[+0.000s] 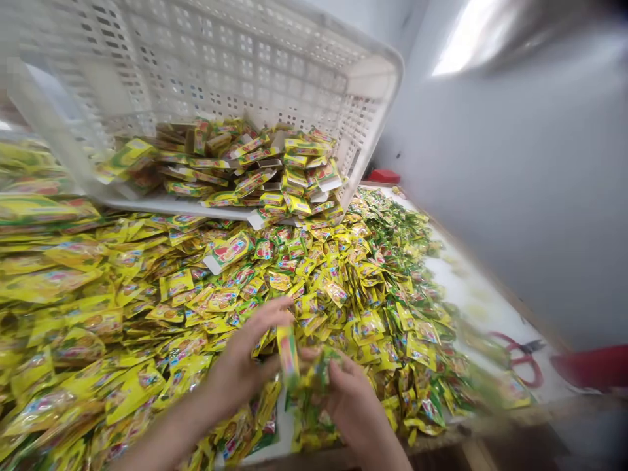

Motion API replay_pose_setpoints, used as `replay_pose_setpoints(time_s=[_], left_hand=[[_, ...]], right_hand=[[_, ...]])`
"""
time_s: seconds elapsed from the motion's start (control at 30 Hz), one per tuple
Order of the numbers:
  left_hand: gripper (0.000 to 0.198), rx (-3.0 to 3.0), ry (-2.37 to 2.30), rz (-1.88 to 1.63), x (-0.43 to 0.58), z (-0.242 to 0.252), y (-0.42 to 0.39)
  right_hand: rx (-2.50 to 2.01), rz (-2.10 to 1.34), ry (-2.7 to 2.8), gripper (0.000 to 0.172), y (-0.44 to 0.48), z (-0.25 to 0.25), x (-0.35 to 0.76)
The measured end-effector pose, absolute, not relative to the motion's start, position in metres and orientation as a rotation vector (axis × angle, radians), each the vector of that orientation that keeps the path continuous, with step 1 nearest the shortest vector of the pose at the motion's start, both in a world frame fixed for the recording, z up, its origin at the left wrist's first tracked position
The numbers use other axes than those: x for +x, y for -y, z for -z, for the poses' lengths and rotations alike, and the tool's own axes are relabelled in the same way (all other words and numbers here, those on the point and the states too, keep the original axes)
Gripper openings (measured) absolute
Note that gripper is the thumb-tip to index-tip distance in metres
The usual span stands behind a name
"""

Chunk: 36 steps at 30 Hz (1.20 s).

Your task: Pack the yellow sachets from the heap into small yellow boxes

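My left hand (245,360) is closed round a small yellow and green printed box (288,353), which stands on edge in its fingers. Close beside it, my right hand (350,392) pinches one or more green and yellow sachets (321,369) between thumb and fingers; motion blur hides how many. The sachets are right at the box, but I cannot tell whether any is inside it. Under and around both hands spreads a deep heap of yellow and green sachets (230,301). A box with an open white flap (230,252) lies on the heap ahead.
A white perforated plastic basket (375,85) lies tipped on its side at the back, with many small printed boxes (255,163) inside. Red-handled scissors (527,363) lie on the white table (471,294) at the right, near a red object (593,367). A grey wall (530,183) stands beyond.
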<state>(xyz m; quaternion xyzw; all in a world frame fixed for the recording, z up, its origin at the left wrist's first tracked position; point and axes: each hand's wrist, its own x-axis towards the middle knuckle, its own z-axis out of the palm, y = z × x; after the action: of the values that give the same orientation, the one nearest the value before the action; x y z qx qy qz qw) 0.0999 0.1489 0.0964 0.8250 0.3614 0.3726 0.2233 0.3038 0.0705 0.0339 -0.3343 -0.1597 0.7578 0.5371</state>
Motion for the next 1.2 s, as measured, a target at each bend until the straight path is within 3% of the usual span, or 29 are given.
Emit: replay_pose_setpoints(time_s=[0.17,0.43,0.6,0.83,0.97,1.1,1.2], left_hand=[[0.050,2.137,-0.998,-1.001,0.101,-0.051,-0.062],[0.052,0.728,-1.040,-0.895,0.095,-0.039,-0.049],[0.032,1.072,-1.134,-0.813,0.103,-0.022,-0.071],[0.031,1.256,-1.181,-0.831,0.111,0.004,-0.062],[0.026,1.336,-1.254,-0.861,0.109,0.006,-0.048],[0.025,1.328,-1.253,-0.869,0.107,0.006,-0.036],[0.029,1.300,-1.235,-0.872,0.107,0.006,-0.032]], right_hand=[[-0.723,-1.911,0.346,0.020,-0.079,-0.027,0.292],[-1.105,-1.459,0.664,0.039,-0.068,-0.017,0.283],[-1.222,-1.204,1.056,0.029,-0.063,-0.015,0.287],[-1.246,-0.710,1.314,0.007,-0.061,-0.031,0.287],[-1.209,-0.567,1.672,0.014,-0.060,-0.037,0.281],[-1.338,-0.623,1.943,0.008,-0.057,-0.052,0.282],[-1.361,-0.682,2.150,0.016,-0.057,-0.070,0.286]])
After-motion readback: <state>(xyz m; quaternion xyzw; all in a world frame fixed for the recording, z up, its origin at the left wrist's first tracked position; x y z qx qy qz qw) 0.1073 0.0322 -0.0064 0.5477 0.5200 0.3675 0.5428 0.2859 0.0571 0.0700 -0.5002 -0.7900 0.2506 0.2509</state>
